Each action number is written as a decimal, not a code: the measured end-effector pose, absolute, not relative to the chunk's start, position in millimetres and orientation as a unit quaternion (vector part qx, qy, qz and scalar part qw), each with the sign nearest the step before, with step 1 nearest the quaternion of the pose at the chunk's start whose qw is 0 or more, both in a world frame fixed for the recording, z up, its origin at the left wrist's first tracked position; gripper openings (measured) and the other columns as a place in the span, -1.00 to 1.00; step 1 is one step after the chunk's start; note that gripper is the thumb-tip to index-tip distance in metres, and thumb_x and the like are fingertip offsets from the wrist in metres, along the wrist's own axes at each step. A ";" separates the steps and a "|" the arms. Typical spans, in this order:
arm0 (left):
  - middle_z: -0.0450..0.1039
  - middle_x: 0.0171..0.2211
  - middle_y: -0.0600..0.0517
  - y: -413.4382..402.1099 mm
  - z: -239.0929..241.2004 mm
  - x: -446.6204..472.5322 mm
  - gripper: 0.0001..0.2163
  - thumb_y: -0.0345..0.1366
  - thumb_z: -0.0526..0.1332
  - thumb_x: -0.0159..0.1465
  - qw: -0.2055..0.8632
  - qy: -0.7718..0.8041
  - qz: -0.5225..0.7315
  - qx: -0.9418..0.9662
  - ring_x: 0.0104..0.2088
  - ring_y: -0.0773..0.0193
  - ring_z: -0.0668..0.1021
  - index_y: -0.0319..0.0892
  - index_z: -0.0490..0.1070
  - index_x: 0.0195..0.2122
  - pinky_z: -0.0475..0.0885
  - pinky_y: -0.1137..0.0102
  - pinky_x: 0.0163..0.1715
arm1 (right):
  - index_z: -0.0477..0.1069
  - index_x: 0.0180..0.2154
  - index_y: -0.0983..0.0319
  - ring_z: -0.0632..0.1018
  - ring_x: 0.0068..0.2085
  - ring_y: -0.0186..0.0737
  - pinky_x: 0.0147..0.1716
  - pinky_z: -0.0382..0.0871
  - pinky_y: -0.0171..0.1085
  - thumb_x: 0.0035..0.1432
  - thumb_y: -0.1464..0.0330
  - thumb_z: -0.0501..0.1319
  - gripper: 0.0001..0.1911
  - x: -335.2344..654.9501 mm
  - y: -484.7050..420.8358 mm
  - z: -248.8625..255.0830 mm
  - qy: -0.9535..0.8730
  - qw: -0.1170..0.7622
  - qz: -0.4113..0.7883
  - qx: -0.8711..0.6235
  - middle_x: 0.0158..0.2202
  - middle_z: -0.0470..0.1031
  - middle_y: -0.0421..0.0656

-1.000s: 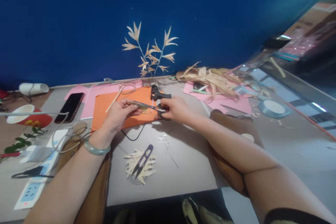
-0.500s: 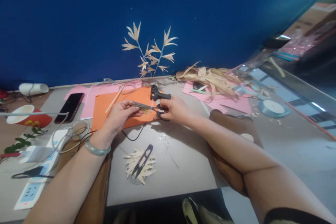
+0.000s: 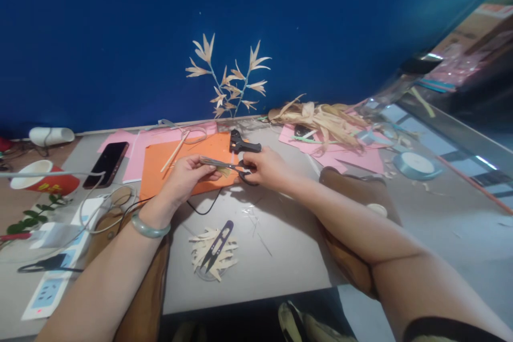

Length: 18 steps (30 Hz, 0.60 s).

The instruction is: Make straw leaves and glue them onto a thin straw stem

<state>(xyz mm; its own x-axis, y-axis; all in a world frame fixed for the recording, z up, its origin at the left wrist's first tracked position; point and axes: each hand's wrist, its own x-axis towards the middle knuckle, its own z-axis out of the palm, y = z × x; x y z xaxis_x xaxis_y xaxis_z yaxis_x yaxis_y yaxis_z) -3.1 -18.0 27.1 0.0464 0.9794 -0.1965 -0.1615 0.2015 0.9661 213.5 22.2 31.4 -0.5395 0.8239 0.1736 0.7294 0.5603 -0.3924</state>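
The right fingers (image 3: 254, 159) hold scissors (image 3: 230, 165); the left fingers (image 3: 206, 170) seem to pinch a yellowish strip (image 3: 225, 172) beside the blades (image 3: 215, 162), best cut with those fingers clear.

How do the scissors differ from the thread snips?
The scissors are held in the right hand; the thread snips lie on pale strips. The scissors' handles are black; the thread snips' are dark purple. The scissors point leftward, the thread snips toward the table's near edge. Both are cutting tools.
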 end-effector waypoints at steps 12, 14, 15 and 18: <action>0.59 -0.45 -0.08 -20.4 31.5 -0.3 -0.78 -0.34 0.45 -0.06 0.594 0.514 0.453 0.421 -0.46 0.26 0.62 -0.30 0.53 -0.39 0.55 0.39 -0.31 | 0.38 -0.50 0.20 0.27 -0.46 -0.29 -0.43 -0.02 -0.31 -0.05 0.31 0.31 -0.86 212.3 21.0 31.2 -0.869 0.169 0.124 -0.448 -0.56 0.34 -0.22; 0.60 -0.45 -0.09 -20.8 32.6 0.2 -0.78 -0.34 0.45 -0.06 0.596 0.516 0.448 0.421 -0.46 0.27 0.61 -0.30 0.53 -0.39 0.55 0.39 -0.31 | 0.38 -0.50 0.20 0.28 -0.47 -0.29 -0.43 -0.02 -0.31 -0.06 0.33 0.30 -0.88 212.6 21.2 32.0 -0.869 0.163 0.125 -0.449 -0.56 0.34 -0.22; 0.60 -0.45 -0.09 -20.9 32.8 0.2 -0.78 -0.34 0.45 -0.06 0.597 0.517 0.447 0.421 -0.45 0.27 0.62 -0.30 0.53 -0.39 0.55 0.39 -0.31 | 0.38 -0.50 0.20 0.27 -0.47 -0.29 -0.43 -0.03 -0.31 -0.06 0.34 0.30 -0.89 212.8 21.1 32.4 -0.870 0.161 0.125 -0.449 -0.56 0.33 -0.22; 0.59 -0.47 -0.09 -21.2 32.8 -0.2 -0.78 -0.34 0.45 -0.06 0.599 0.516 0.443 0.422 -0.45 0.25 0.62 -0.30 0.53 -0.40 0.55 0.38 -0.30 | 0.38 -0.50 0.20 0.28 -0.47 -0.29 -0.43 -0.02 -0.31 -0.06 0.33 0.30 -0.88 213.0 20.7 33.3 -0.872 0.164 0.126 -0.444 -0.55 0.34 -0.22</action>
<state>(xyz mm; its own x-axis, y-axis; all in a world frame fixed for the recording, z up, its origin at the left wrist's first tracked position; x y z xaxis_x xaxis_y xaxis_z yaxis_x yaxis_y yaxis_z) -0.2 -21.2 32.8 0.0746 0.9669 -0.2439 -0.0956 0.2504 0.9634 213.0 20.7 33.3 -0.5514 0.8159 0.1738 0.7337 0.5735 -0.3643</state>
